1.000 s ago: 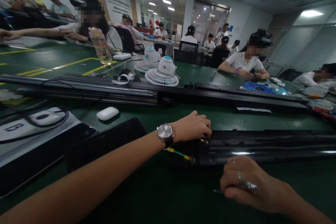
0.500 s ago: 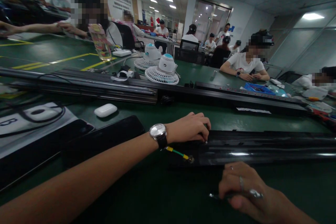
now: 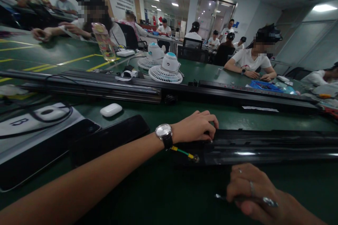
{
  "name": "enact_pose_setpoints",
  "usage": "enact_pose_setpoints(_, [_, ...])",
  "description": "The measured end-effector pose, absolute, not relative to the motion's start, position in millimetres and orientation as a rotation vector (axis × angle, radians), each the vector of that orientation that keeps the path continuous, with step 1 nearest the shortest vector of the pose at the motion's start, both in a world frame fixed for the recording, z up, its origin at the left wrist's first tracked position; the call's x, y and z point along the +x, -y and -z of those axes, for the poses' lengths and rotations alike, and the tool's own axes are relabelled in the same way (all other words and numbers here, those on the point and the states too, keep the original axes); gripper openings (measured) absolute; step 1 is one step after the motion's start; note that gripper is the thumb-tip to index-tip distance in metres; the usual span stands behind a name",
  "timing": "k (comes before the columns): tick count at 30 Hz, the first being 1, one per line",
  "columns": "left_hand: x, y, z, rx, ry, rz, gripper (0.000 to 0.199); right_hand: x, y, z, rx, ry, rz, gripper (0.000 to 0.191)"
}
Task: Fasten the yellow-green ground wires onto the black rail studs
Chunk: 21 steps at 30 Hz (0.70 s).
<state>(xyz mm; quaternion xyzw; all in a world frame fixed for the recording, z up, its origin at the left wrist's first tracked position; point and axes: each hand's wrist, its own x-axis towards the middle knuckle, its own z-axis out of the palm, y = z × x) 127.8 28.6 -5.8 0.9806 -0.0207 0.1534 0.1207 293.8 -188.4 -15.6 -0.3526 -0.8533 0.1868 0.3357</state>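
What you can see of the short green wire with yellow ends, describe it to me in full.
The short green wire is thin and looks plastic-coated, with a yellow section toward each visible end. It slopes gently down to the right, slightly bent. Its right end meets a small metallic fitting at the near left end of the long black bar. Its left end reaches the watch strap; anything beyond is hidden, and contact there is unclear. The left hand's fingers are not on its visible stretch.
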Motion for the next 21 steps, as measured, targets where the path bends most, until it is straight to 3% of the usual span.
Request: enact_pose_setpoints(21, [128.2, -27.8, 5.0, 3.003, 0.104, -0.369, 0.006, 286.8, 187.8, 14.5, -0.960, 2.244, -0.394, 0.055])
